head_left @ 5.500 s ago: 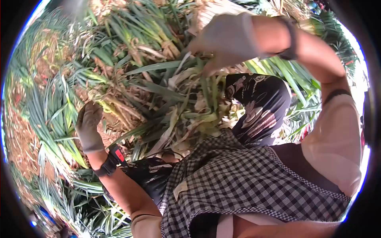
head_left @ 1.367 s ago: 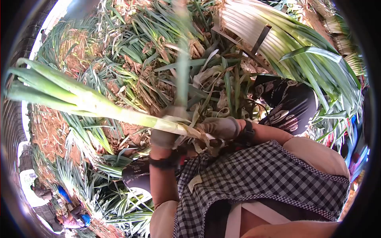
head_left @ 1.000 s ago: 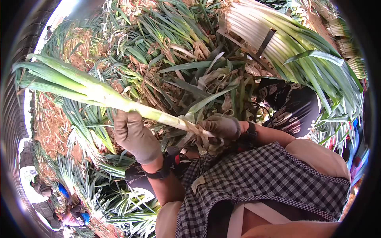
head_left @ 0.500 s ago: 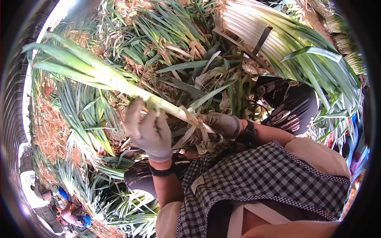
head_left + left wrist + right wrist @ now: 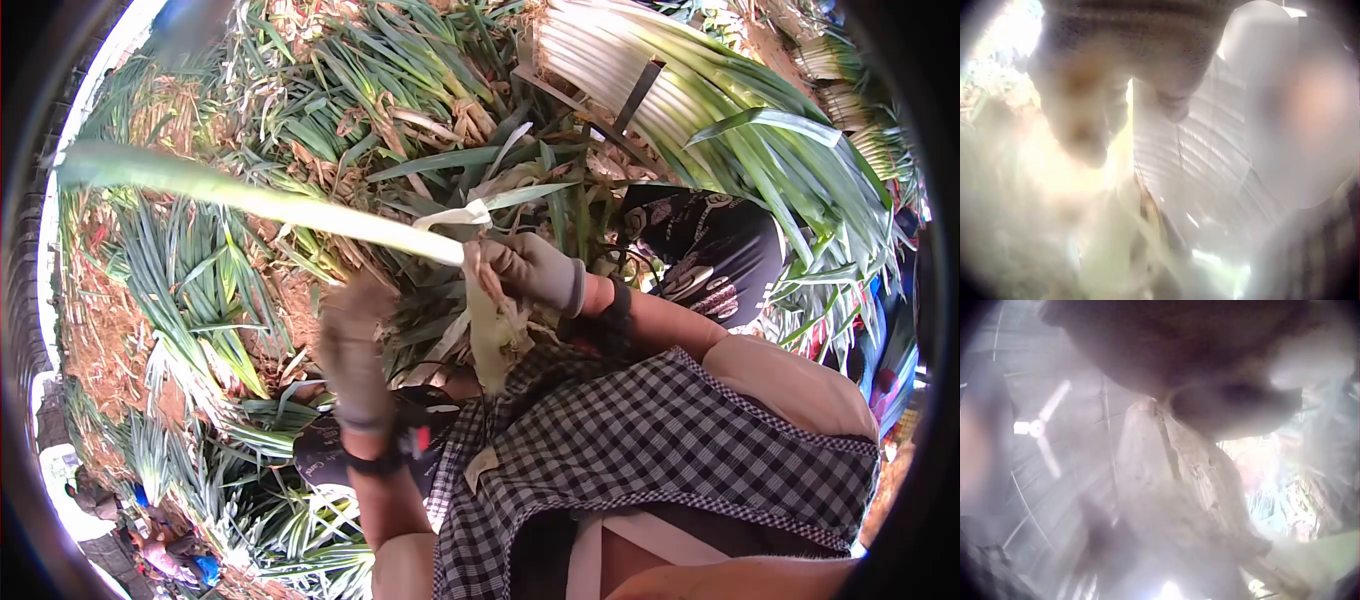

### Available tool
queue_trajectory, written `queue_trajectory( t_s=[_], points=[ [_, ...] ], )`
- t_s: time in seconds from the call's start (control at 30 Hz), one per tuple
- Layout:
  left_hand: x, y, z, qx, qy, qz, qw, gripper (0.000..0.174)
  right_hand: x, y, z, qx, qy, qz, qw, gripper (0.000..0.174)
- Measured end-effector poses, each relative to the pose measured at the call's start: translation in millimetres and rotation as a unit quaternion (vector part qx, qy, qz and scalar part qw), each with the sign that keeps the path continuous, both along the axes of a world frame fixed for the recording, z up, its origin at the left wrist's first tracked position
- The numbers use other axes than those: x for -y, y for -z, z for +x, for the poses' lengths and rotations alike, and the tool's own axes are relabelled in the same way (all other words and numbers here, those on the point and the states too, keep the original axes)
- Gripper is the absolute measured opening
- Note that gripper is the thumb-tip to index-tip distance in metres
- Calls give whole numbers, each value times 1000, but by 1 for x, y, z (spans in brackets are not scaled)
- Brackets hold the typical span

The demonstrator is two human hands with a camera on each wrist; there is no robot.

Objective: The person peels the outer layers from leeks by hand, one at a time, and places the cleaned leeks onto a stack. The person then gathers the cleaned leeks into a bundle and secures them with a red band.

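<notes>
"When you look at the person's right hand (image 5: 540, 272) in its grayish-tan glove, is its grip apart?"

"No, it's together, pinching pale, floppy strips of peel (image 5: 487, 335) that hang down by the black-and-white checked apron (image 5: 600, 450). I can't tell if it pinches the stalk too."

"Where is the long plant stalk (image 5: 300, 212), green at one end and white at the other?"

"It's up in the air, leaning across. Its white end is right by the right hand's fingers, and its green end points away to the left."

"And the left hand (image 5: 358, 355), in a glove too?"

"It's just below the stalk, but so blurry that I can't tell if its grip is apart or clamped on anything."

"What could go wrong?"

"If neither hand has the stalk tight, its long leafy end could tip it down onto the messy green leaves (image 5: 190, 265). If the peel gets yanked too hard, it could rip and leave bits behind. A big swing to the right could bump the fat bundle of white-and-green stalks (image 5: 620, 55) by the dark metal bar (image 5: 638, 97)."
</notes>
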State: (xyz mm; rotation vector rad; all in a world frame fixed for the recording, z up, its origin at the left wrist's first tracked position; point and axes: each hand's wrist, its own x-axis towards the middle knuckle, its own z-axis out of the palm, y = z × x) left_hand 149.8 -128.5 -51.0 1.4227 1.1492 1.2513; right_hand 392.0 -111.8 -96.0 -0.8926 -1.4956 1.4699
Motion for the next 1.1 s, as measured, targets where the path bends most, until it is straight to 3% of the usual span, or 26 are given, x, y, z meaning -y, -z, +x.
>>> queue_trajectory(
  t_s=[0.03, 0.07, 0.1, 0.13, 0.17, 0.2, 0.23, 0.27, 0.3, 0.37, 0.4, 0.47, 0.5, 0.53, 0.57, 0.6, 0.63, 0.67, 0.7, 0.77, 0.83, 0.9, 0.93, 0.97, 1.03, 1.1],
  points=[
    [-15, -13, 5, 88, -57, 23, 994, 38, 0, -2, -7, 5, -4, 0, 1000, 42],
    [-30, -15, -9, 192, 0, 60, 979, 42, 3, -4, -17, -3, -7, 37, 999, 41],
    [-39, -27, -3, 313, -70, 27, 947, 34, 7, -5, -25, -11, -11, 74, 997, 40],
    [-50, -28, -19, 362, -13, 31, 932, 26, 11, -3, -30, 21, -23, 67, 997, 29],
    [-60, -29, -38, 408, 44, 34, 911, 18, 11, -5, -33, 25, -29, 66, 997, 29],
    [-63, -33, -39, 405, 6, 44, 913, 11, 11, -7, -34, 163, 45, 166, 972, 33],
    [-64, -38, -41, 401, -32, 55, 914, 8, 9, -9, -33, 293, 116, 263, 912, 39],
    [-64, -38, -43, 417, -57, 78, 904, 5, 2, -12, -27, 341, 154, 322, 870, 31],
    [-66, -34, -50, 421, -61, 80, 901, 5, -3, -31, -20, 374, 163, 318, 856, 25],
    [-67, -22, -65, 460, 15, 100, 882, 5, -9, -71, -33, 325, 135, 328, 877, 26],
    [-66, -20, -61, 449, 6, 104, 887, 6, -15, -74, -44, 331, 131, 325, 876, 26],
    [-67, -19, -59, 459, 28, 117, 880, 6, -36, -81, -81, 181, 59, 405, 894, 28],
    [-67, -20, -59, 461, 53, 129, 877, 7, -44, -76, -89, 182, 54, 407, 893, 28],
    [-68, -21, -64, 487, 87, 136, 858, 17, -50, -66, -96, 231, -11, 409, 883, 27],
    [-67, -22, -69, 488, 82, 139, 858, 17, -54, -57, -101, 278, -75, 409, 866, 25],
    [-66, -23, -75, 494, 70, 140, 856, 18, -52, -53, -101, 330, -74, 454, 824, 16],
    [-64, -20, -75, 497, 58, 141, 854, 20, -49, -47, -89, 327, -81, 457, 823, 16],
    [-61, -21, -81, 493, 29, 145, 858, 26, -43, -45, -80, 389, -142, 484, 771, 17],
    [-63, -16, -101, 514, 73, 139, 843, 29, -36, -44, -69, 446, -200, 508, 709, 19],
    [-54, -15, -126, 521, 63, 147, 838, 32, -11, -14, -42, 564, -336, 449, 606, 29],
    [-45, -15, -156, 550, 54, 137, 822, 42, 14, 15, 1, 589, -369, 254, 672, 45],
    [-31, -20, -172, 550, 12, 137, 824, 46, 17, 19, 37, 675, -434, 85, 590, 51],
    [-28, -20, -177, 571, 52, 127, 810, 49, 14, 20, 39, 691, -307, -77, 650, 36],
    [-25, -18, -178, 573, 47, 127, 809, 49, 11, 21, 41, 675, -165, -235, 679, 24],
    [-27, -17, -169, 591, 78, 114, 794, 51, -22, 20, 53, 701, -303, -129, 632, 43],
    [-36, -16, -150, 619, 105, 111, 771, 42, -65, -32, 16, 652, -349, 265, 619, 33]
  ],
)
